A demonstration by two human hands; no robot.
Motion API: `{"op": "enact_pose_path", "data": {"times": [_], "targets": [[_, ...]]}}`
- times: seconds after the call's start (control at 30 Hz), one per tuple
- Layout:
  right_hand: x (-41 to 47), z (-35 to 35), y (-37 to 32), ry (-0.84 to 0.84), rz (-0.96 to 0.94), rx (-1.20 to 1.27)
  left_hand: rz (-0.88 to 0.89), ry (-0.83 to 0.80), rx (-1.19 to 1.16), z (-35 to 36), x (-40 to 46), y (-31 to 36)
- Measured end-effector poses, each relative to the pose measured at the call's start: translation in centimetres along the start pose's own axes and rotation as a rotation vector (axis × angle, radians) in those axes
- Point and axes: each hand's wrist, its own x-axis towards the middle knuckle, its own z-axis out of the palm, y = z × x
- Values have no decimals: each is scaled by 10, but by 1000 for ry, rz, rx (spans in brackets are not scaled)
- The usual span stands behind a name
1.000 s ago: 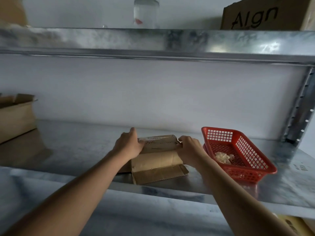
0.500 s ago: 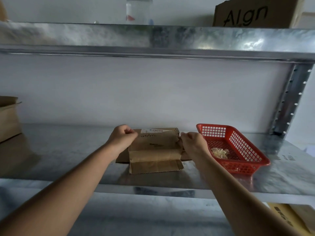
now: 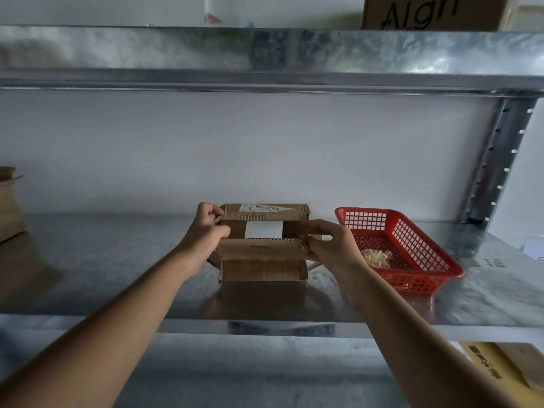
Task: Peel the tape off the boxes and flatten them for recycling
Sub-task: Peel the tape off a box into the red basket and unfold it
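Observation:
A small brown cardboard box [image 3: 263, 251] stands on the metal shelf [image 3: 117, 275] in the middle of the view. Its top is pulled open, with a white patch showing inside and a barcode label on the far flap. A near flap lies flat toward me. My left hand [image 3: 206, 231] grips the box's left side, fingers curled over the far left corner. My right hand [image 3: 329, 241] pinches the right edge between thumb and fingers.
A red plastic basket [image 3: 426, 240] holding crumpled clear tape [image 3: 376, 257] sits right of the box. Another cardboard box [image 3: 8, 207] stands at the far left. The upper shelf [image 3: 265, 54] carries a lettered box [image 3: 426, 11]. An upright post [image 3: 497, 160] rises at the right.
The box's top has come apart: the far and near panels are now spread, showing the inside. Both hands shifted outward onto its sides. The camera tilted down slightly.

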Motion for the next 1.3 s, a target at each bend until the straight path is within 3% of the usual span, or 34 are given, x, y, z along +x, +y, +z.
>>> {"op": "enact_pose_path", "data": {"times": [0.23, 0.43, 0.57, 0.7, 0.93, 1.13, 1.3], "targets": [[2, 3, 19, -88, -79, 0, -39, -28, 241, 0, 1, -20], [6, 10, 21, -122, -127, -294, 81, -156, 490, 7, -9, -16], [4, 16, 13, -4, -210, -401, 193, -70, 757, 9, -7, -9], [-5, 24, 3, 110, -266, -498, 305, 119, 839, 17, -15, -5], [-21, 33, -14, 268, -286, -707, 313, 114, 478, 6, -24, -7], [-31, 42, -21, 326, -299, -825, 110, 146, -28, -13, -26, -5], [-34, 43, -23, 340, -303, -824, -48, 184, -222, -16, -27, -14]]}}
